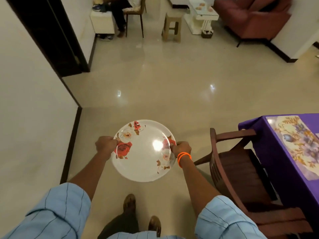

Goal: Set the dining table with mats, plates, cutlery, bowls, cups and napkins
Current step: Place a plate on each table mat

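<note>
both hands, left hand (105, 144) and right hand (181, 147), are gripping opposite rims of the floral plate (144, 150), keeping it level above the floor, likely carrying it to the mat (296, 149) at right.

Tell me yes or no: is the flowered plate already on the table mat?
No, both hands, left hand and right hand, hold the plate above the floor.

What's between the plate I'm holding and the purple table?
In the head view, a wooden chair stands between the floral plate and the purple table, pushed against it.
</note>
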